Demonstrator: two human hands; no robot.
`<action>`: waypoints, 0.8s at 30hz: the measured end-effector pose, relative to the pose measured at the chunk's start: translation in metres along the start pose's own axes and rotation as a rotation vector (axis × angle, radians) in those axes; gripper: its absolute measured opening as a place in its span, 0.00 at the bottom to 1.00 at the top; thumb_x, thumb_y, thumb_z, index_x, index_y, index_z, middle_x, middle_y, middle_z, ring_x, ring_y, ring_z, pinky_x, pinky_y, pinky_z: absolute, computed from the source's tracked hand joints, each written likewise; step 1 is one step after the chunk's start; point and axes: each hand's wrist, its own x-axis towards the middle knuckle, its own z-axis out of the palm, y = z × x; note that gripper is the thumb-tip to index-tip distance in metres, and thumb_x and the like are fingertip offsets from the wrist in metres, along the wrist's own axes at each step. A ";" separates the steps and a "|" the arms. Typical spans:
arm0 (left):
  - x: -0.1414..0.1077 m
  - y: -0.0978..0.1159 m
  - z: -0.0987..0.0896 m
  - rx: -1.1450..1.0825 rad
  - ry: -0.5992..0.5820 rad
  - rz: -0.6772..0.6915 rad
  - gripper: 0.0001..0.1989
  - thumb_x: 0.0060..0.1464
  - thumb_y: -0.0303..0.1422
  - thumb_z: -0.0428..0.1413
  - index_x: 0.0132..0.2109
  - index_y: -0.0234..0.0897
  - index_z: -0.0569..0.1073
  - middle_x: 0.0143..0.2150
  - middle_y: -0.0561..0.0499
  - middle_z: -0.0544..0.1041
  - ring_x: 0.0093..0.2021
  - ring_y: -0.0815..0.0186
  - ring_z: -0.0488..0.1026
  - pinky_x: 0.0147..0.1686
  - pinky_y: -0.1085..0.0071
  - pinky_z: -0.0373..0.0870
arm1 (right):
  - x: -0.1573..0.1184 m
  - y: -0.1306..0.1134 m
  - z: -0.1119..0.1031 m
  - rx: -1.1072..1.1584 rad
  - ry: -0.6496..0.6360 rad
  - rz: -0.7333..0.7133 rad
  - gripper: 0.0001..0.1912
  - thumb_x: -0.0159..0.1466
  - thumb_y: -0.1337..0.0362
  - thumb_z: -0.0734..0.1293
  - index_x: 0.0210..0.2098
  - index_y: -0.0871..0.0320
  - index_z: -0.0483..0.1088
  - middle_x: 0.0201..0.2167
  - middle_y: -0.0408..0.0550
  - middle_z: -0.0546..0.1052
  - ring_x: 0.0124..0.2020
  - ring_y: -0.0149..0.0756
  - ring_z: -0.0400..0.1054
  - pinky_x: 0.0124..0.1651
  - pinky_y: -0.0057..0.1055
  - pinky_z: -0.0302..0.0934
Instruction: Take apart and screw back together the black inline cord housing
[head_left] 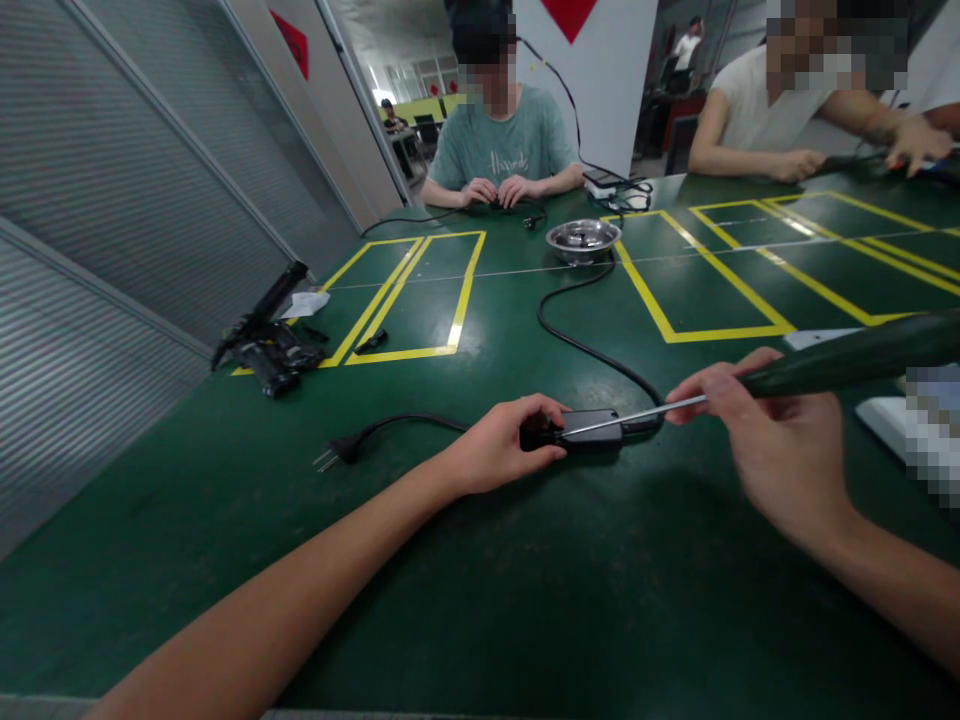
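Note:
A black power adapter box (592, 428) lies on the green table, with a cord coming out at each end. My left hand (504, 440) is closed around its left end, thumb and fingers on opposite sides. My right hand (780, 440) grips a screwdriver (847, 358) with a thick dark green handle and a thin metal shaft. The shaft slants down to the left across the top of the box. Its tip is close to my left fingers; whether it sits in a screw is too small to tell. A two-pin plug (345, 447) lies left of my left hand.
A steel bowl (583, 240) with small dark items stands beyond the box, beside the black cable (570, 335). Black parts (274, 350) are heaped at the left edge. Yellow tape (450, 350) marks the table. Two people sit opposite, one handling a cord (427, 216).

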 end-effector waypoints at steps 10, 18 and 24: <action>0.000 -0.002 0.000 0.002 0.012 0.021 0.13 0.53 0.30 0.60 0.46 0.38 0.68 0.54 0.47 0.72 0.51 0.61 0.72 0.52 0.62 0.67 | 0.006 0.015 -0.001 0.241 -0.043 0.040 0.08 0.65 0.61 0.62 0.41 0.52 0.72 0.40 0.47 0.76 0.43 0.38 0.71 0.46 0.40 0.68; 0.000 -0.001 0.000 -0.001 0.013 0.015 0.13 0.53 0.30 0.60 0.45 0.38 0.68 0.54 0.46 0.72 0.50 0.62 0.71 0.51 0.62 0.67 | 0.011 0.016 -0.003 0.317 -0.029 0.032 0.08 0.65 0.59 0.63 0.42 0.50 0.71 0.38 0.45 0.76 0.39 0.38 0.71 0.45 0.41 0.67; 0.000 0.000 0.001 -0.004 0.007 0.013 0.13 0.54 0.31 0.60 0.45 0.38 0.68 0.54 0.47 0.72 0.50 0.62 0.71 0.51 0.62 0.67 | 0.009 0.012 -0.003 0.186 0.027 -0.018 0.04 0.63 0.63 0.66 0.36 0.53 0.72 0.38 0.46 0.75 0.40 0.37 0.70 0.47 0.39 0.65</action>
